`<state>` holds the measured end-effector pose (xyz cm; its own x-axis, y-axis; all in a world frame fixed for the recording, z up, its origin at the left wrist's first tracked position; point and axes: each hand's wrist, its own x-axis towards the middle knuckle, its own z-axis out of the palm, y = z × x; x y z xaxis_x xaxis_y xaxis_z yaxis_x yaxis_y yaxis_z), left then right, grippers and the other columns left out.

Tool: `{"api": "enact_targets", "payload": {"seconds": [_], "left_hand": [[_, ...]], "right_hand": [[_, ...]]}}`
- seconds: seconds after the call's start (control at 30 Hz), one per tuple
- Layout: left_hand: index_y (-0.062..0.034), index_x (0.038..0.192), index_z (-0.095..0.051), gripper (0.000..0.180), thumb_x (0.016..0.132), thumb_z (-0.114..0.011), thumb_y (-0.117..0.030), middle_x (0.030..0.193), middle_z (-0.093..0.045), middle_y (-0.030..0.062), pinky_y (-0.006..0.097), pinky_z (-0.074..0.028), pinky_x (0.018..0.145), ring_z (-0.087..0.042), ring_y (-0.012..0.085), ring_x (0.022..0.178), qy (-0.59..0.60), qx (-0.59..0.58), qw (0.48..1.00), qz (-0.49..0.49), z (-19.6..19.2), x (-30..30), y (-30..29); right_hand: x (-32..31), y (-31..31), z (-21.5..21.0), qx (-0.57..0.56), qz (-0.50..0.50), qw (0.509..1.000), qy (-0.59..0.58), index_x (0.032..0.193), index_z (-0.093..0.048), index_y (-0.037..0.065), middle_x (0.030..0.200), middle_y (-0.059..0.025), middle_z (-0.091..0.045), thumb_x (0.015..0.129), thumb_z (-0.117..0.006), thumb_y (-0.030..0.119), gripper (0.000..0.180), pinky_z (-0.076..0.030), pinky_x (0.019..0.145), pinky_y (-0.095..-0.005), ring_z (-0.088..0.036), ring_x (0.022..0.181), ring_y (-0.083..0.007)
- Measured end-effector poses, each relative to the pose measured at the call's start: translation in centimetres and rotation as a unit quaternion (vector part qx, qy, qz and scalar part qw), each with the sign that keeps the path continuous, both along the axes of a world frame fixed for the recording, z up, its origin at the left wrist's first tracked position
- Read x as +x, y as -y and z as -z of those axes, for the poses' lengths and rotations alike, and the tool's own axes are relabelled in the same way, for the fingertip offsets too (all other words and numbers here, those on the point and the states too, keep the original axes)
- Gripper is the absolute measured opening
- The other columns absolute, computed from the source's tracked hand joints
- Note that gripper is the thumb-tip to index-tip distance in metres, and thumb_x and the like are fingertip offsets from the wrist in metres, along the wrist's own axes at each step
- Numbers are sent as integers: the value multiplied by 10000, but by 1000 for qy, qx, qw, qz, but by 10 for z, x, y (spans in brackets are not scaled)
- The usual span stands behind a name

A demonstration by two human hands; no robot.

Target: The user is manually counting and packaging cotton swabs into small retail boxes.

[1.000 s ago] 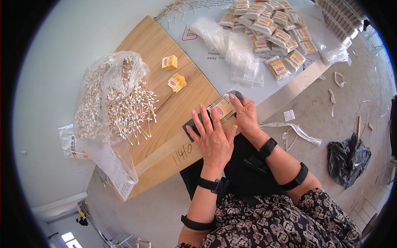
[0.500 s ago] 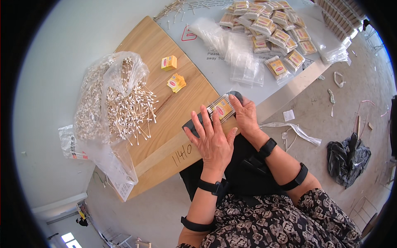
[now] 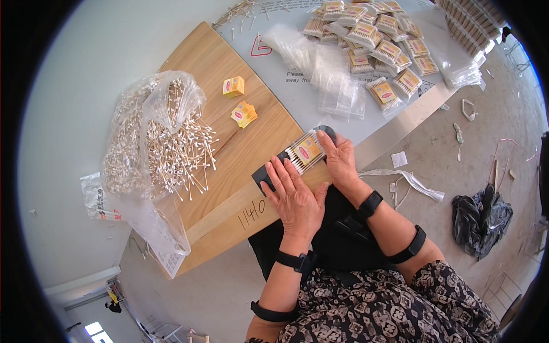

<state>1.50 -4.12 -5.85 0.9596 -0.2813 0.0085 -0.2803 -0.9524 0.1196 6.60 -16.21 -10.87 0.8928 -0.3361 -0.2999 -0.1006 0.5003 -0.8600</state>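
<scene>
Over the table's near edge lies a clear bag of cotton swabs (image 3: 306, 151) with a yellow card on top. A dark flat piece (image 3: 264, 175) shows beyond both its ends; how it sits against the bag is unclear. My left hand (image 3: 296, 200) rests flat, fingers stretched side by side, its fingertips on the dark piece and the bag's left end. My right hand (image 3: 342, 160) grips the bag's right end, thumb on top, the other fingers largely hidden behind. To the left, a large plastic bag spills loose cotton swabs (image 3: 177, 146) onto the wood.
Two small stacks of yellow cards, one squared (image 3: 233, 86) and one fanned (image 3: 244, 115), lie on the wooden table (image 3: 220, 200). Flat clear bags (image 3: 340, 80) and a heap of filled swab packs (image 3: 372, 43) cover the grey sheet. A black plastic bag (image 3: 482, 220) lies on the floor.
My left hand has slid slightly down and back off the card, its fingers drawing together. More of the swabs and card shows now. My right hand stays in place.
</scene>
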Motion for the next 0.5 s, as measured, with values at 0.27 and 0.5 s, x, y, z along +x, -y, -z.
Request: {"api": "enact_targets", "payload": {"seconds": [0.27,0.5], "left_hand": [[94,1502,-177,893,955,-491,-538,1596,-72,281,663,-80,1130,-20,426,1493,-6,13,1000,-1,-1,4,-2],[74,1511,-179,879,961,-476,-543,1603,-69,267,677,-77,1122,-17,426,1493,-1,9,1000,2,-1,6,-2]], "right_hand": [[-1,-1,-6,28,4,1000,-6,1038,-669,-4,850,18,-636,992,-603,276,291,-428,647,-241,-491,749,-53],[0,-1,-3,41,-2,999,-8,1018,-666,-1,843,24,-625,998,-593,298,309,-430,654,-239,-491,754,-50]]}}
